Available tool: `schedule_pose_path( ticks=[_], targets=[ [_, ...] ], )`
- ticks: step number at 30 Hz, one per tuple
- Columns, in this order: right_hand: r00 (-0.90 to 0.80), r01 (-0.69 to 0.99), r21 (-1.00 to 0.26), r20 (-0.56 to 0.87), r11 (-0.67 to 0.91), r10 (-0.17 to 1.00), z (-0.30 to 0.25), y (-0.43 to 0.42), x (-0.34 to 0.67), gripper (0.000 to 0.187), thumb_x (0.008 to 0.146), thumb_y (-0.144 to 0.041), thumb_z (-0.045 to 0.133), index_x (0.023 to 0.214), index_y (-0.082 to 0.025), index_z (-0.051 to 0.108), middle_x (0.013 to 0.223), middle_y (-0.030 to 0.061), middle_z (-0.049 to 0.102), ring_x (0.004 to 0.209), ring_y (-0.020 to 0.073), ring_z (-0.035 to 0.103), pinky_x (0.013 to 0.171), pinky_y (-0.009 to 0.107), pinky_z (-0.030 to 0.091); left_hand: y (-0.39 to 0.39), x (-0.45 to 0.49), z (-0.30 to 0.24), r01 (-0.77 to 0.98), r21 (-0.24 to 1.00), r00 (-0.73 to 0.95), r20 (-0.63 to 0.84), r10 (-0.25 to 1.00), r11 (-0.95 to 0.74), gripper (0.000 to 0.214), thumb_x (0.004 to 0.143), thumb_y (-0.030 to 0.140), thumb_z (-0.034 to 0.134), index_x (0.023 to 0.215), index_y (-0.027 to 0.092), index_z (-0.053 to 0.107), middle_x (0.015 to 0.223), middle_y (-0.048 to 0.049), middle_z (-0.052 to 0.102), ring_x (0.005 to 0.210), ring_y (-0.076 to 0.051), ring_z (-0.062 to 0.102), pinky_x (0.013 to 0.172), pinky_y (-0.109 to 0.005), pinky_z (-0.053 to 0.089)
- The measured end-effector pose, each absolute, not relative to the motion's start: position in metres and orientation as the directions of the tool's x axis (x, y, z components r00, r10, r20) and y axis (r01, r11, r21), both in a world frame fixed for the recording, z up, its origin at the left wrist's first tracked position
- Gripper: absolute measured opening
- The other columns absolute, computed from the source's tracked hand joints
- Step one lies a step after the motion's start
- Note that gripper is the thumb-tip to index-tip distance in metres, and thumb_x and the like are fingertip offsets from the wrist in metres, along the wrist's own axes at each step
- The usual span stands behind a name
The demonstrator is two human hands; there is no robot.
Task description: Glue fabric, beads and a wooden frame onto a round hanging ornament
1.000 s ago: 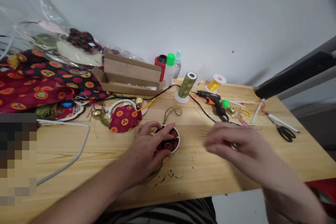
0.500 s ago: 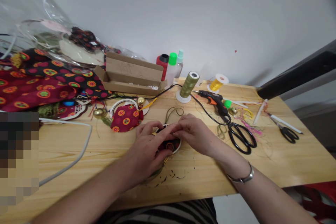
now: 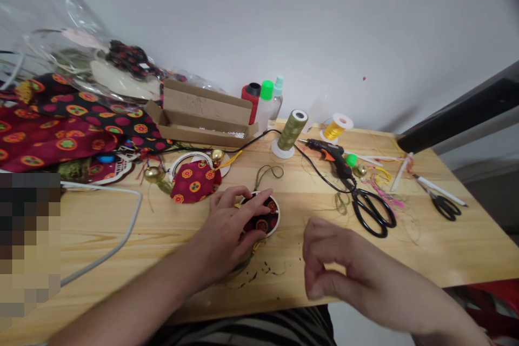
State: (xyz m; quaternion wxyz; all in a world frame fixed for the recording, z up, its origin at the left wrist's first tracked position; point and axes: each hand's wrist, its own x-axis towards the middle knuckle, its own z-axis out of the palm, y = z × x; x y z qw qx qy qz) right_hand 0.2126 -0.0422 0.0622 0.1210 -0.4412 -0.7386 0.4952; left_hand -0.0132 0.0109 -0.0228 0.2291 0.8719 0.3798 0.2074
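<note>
My left hand [image 3: 233,227] lies over a round ornament [image 3: 272,221] on the table, gripping it between thumb and fingers. The ornament has a white rim and dark patterned fabric inside; its left part is under my fingers. An olive cord loop [image 3: 270,172] extends from its top, and a bit of yellow cord shows below. To the right, apart from the ornament, my right hand [image 3: 344,270] hovers near the table's front edge. Its fingers are curled with the thumb close to them, and whatever may be in the pinch is hidden.
Left of the ornament lies a maroon floral fabric piece [image 3: 194,184] by a gold bell [image 3: 152,174]. Behind stand an open cardboard box [image 3: 203,113], an olive thread spool [image 3: 292,131] and a yellow spool [image 3: 335,128]. A glue gun [image 3: 330,157] and black-handled scissors [image 3: 373,213] lie right.
My right hand has left the ornament and moved right and toward the front edge, its fingers curled. The left hand and ornament have stayed in place.
</note>
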Motion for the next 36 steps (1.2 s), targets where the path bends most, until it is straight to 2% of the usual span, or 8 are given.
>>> schedule_pose_path(
  ticks=[4,11,16,20,23,27,32,36],
  targets=[
    [-0.582,0.581,-0.810,-0.340,0.084,0.739,0.073,-0.060,0.213,0.011,0.086,-0.017,0.061,0.076,-0.020,0.056,0.082,-0.0037,0.058,0.087,0.0113,0.052,0.073,0.023,0.039,0.011,-0.013,-0.022,0.558,0.558,0.628,0.201,0.752,-0.615,0.059,0.085,0.022,0.057,0.139,0.023,0.033,0.113,0.0007,0.070,0.112,-0.027,0.039,0.095,-0.045,0.024],
    [-0.498,0.649,-0.747,-0.269,0.149,0.825,0.055,-0.063,0.206,0.030,0.094,-0.024,0.046,0.065,-0.018,0.041,0.070,-0.0026,0.049,0.076,0.0123,0.047,0.069,0.027,0.036,0.011,-0.014,-0.024,0.564,0.536,0.612,0.239,0.754,-0.628,0.058,0.084,0.024,0.061,0.136,0.023,0.035,0.113,0.0003,0.070,0.111,-0.026,0.041,0.093,-0.043,0.027],
    [-0.562,0.656,-0.720,-0.266,0.227,0.783,0.055,-0.062,0.202,0.017,0.089,-0.009,0.047,0.078,-0.021,0.053,0.088,-0.0017,0.057,0.092,0.0136,0.050,0.079,0.027,0.039,0.012,-0.015,-0.024,0.552,0.543,0.548,0.335,0.767,-0.632,0.052,0.087,0.021,0.055,0.135,0.022,0.036,0.110,-0.0010,0.071,0.111,-0.024,0.043,0.095,-0.044,0.031],
    [-0.535,0.659,-0.729,-0.281,0.185,0.797,0.050,-0.064,0.202,0.033,0.081,0.003,0.043,0.093,-0.023,0.060,0.099,-0.0002,0.060,0.095,0.0129,0.054,0.081,0.025,0.043,0.013,-0.020,-0.017,0.540,0.607,0.419,0.407,0.812,-0.583,0.042,0.090,0.016,0.047,0.131,0.021,0.042,0.115,-0.0032,0.067,0.111,-0.021,0.048,0.098,-0.041,0.037],
    [-0.500,0.664,-0.728,-0.264,0.170,0.825,0.042,-0.064,0.202,0.032,0.084,0.000,0.043,0.097,-0.023,0.062,0.096,0.0001,0.062,0.089,0.0129,0.057,0.077,0.025,0.044,0.011,-0.026,-0.006,0.610,0.614,0.341,0.368,0.865,-0.502,0.044,0.087,0.026,0.054,0.130,0.021,0.044,0.118,-0.0048,0.064,0.111,-0.022,0.050,0.096,-0.040,0.041],
    [-0.434,0.666,-0.732,-0.224,0.144,0.872,0.035,-0.061,0.203,0.030,0.091,-0.008,0.040,0.103,-0.025,0.062,0.092,0.0004,0.063,0.087,0.0131,0.057,0.076,0.025,0.045,0.003,-0.031,0.001,0.703,0.549,0.363,0.270,0.892,-0.452,0.061,0.080,0.041,0.062,0.133,0.022,0.040,0.127,-0.0053,0.059,0.116,-0.027,0.046,0.095,-0.043,0.044],
    [-0.394,0.652,-0.744,-0.167,0.147,0.904,0.025,-0.055,0.210,0.027,0.093,-0.012,0.041,0.105,-0.025,0.062,0.090,0.0000,0.065,0.086,0.0128,0.058,0.077,0.025,0.045,-0.004,-0.031,-0.016,0.716,0.543,0.397,0.201,0.896,-0.439,0.068,0.079,0.044,0.062,0.137,0.024,0.033,0.128,-0.0068,0.058,0.120,-0.029,0.043,0.096,-0.047,0.043],
    [-0.347,0.668,-0.729,-0.124,0.152,0.930,0.017,-0.048,0.215,0.030,0.091,-0.011,0.039,0.102,-0.023,0.064,0.078,-0.0003,0.065,0.076,0.0126,0.059,0.073,0.026,0.045,-0.006,-0.030,-0.032,0.714,0.551,0.363,0.236,0.902,-0.432,0.073,0.076,0.043,0.064,0.138,0.024,0.032,0.129,-0.0084,0.056,0.123,-0.031,0.038,0.099,-0.049,0.040]
  ],
)
